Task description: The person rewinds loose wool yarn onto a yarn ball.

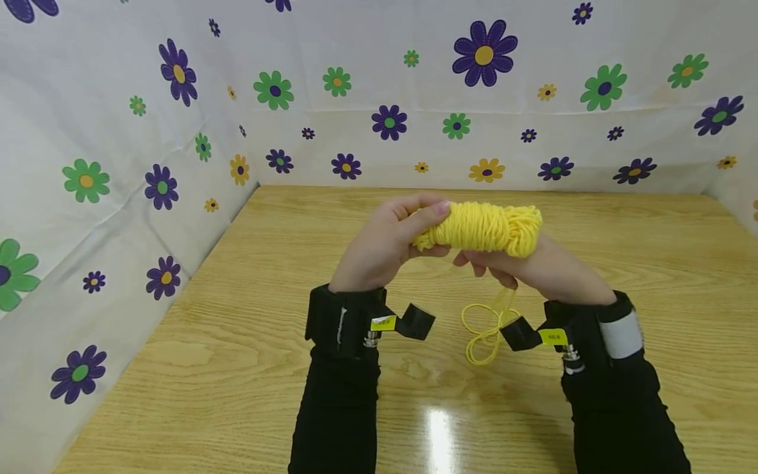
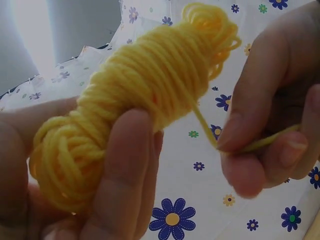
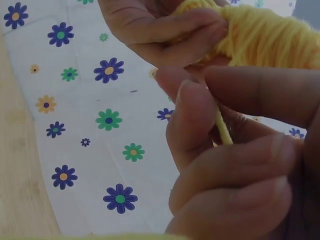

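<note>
The yellow, cylindrical yarn bundle (image 1: 480, 227) is clamped at nine o'clock by fingers (image 2: 129, 170) of the left hand (image 1: 381, 243), apparently for steadiness, while its yellow strand (image 2: 204, 124) is pinched by the right hand (image 1: 533, 266).

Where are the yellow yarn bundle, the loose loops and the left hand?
Yellow yarn bundle (image 1: 477, 227), head view: wound middle.
Loose loops (image 1: 499, 322), head view: crossing strands.
Left hand (image 1: 389, 240), head view: thumb's base.

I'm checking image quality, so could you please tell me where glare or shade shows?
Head: a white glare streak on the table at the bottom edge; left wrist: a bright flare, upper left; right wrist: the right hand looks shaded.
</note>
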### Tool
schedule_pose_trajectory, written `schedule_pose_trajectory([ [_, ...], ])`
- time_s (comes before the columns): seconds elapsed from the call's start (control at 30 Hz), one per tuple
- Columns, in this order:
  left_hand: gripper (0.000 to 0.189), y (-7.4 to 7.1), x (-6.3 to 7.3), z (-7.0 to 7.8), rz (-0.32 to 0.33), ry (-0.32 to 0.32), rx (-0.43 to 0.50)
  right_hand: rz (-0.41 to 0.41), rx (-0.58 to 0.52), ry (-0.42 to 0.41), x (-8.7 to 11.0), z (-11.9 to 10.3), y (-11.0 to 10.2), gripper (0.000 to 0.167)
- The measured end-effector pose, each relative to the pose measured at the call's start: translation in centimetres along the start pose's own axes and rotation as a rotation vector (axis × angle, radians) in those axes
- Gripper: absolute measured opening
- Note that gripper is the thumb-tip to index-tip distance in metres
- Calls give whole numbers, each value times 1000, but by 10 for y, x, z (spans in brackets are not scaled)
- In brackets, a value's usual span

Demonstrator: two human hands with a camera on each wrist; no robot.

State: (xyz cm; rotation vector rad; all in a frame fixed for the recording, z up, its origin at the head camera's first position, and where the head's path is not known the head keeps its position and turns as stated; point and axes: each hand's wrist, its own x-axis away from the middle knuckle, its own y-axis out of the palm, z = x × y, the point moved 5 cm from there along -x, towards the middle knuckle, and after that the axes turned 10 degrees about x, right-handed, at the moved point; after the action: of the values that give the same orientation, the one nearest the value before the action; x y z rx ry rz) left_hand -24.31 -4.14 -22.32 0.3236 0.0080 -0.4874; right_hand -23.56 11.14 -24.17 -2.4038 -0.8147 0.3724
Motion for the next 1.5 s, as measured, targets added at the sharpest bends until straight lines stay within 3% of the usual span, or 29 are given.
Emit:
schedule_pose_trajectory([
  [0.17,28,3,2,-1,-92,-29,-75,8,-45,31,7,10,-7,20],
  [0.3,28,2,4,-1,-131,-43,-131,-2,-155,-74,7,11,-10,16],
  [0.43,27,2,4,-2,-168,-47,-208,-86,-290,-141,4,10,-8,16],
  [0.57,24,2,4,-3,-211,-50,-294,-104,-339,-86,4,10,-9,23],
  [0.77,23,3,5,-5,-230,-69,-396,15,-256,10,5,14,-14,24],
  [0.97,23,0,4,-6,-194,-71,-468,94,-285,23,6,15,-18,23],
  [1.23,27,-8,0,-11,-49,-106,-520,121,-362,-27,8,12,-20,24],
  [1.5,30,-11,-2,-10,73,-65,-579,138,-363,-3,12,10,-22,23],
])
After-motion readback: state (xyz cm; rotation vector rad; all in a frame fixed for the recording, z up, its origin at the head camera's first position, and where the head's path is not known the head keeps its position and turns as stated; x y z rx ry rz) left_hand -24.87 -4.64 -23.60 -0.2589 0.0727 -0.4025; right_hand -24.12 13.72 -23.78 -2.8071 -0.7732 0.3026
